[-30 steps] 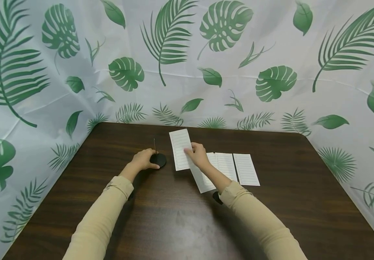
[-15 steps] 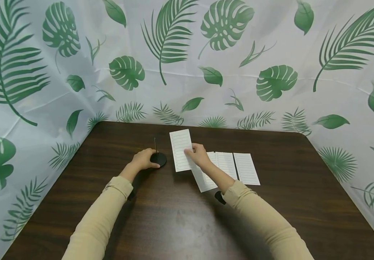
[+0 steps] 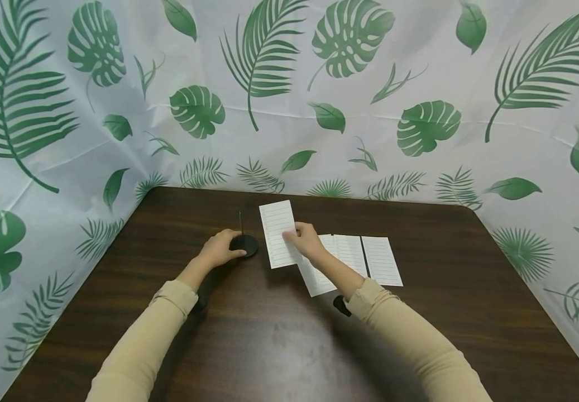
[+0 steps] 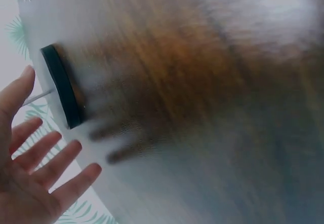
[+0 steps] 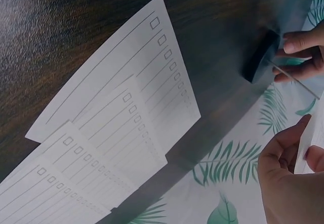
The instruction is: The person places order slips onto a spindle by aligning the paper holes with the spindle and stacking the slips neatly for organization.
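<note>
A bill spike [image 3: 245, 245], a round black base with a thin upright metal rod, stands on the left part of the table. My left hand [image 3: 218, 248] is around its near left side, thumb by the front edge of the base. In the left wrist view the left hand's fingers [image 4: 53, 155] are spread and relaxed beside the base. My right hand [image 3: 305, 241] pinches a lined paper checklist slip [image 3: 276, 234] by its right side, thumb on top, held above the table just right of the spike. The right wrist view shows only part of that slip.
Several more checklist slips [image 3: 383, 262] lie in a row on the dark wooden table [image 3: 279, 346], under and right of the right forearm, some overlapping. A white curtain with green leaves [image 3: 359, 139] hangs behind the table's far edge.
The slip in my right hand has shifted slightly left and towards me. My left forearm has moved a little left, its hand still around the bill spike's base.
</note>
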`<state>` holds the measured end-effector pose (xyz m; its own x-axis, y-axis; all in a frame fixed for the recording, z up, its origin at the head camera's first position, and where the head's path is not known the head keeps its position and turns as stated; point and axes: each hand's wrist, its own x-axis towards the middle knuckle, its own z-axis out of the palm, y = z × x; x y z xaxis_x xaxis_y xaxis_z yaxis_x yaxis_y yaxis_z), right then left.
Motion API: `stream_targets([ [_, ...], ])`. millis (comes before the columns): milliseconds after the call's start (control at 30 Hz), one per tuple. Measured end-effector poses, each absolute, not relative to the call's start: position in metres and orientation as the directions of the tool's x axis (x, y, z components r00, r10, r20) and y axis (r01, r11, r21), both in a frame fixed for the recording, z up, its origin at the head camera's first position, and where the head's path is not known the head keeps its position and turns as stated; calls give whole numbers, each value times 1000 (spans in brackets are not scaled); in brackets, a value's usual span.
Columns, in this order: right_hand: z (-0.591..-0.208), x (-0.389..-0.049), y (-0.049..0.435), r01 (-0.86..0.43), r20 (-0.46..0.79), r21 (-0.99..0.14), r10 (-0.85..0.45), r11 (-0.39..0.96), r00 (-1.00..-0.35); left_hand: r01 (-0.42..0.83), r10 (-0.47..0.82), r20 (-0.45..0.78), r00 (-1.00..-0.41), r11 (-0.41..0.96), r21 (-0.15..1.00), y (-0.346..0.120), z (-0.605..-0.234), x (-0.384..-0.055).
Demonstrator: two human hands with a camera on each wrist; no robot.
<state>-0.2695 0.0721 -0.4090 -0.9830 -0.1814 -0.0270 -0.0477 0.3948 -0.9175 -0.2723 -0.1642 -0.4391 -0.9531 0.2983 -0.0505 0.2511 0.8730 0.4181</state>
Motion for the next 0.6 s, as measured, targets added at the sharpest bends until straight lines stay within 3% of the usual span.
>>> stream_targets([
  [367,-406,-262,68,-10,-72,-930,-208,369,-975,232,217,89,-972,827,512,-163,-433,-246],
  [600,-401,-253,65,15,-100,-941,-237,338,-966,260,186,183,-965,618,742,-146,-416,-240],
])
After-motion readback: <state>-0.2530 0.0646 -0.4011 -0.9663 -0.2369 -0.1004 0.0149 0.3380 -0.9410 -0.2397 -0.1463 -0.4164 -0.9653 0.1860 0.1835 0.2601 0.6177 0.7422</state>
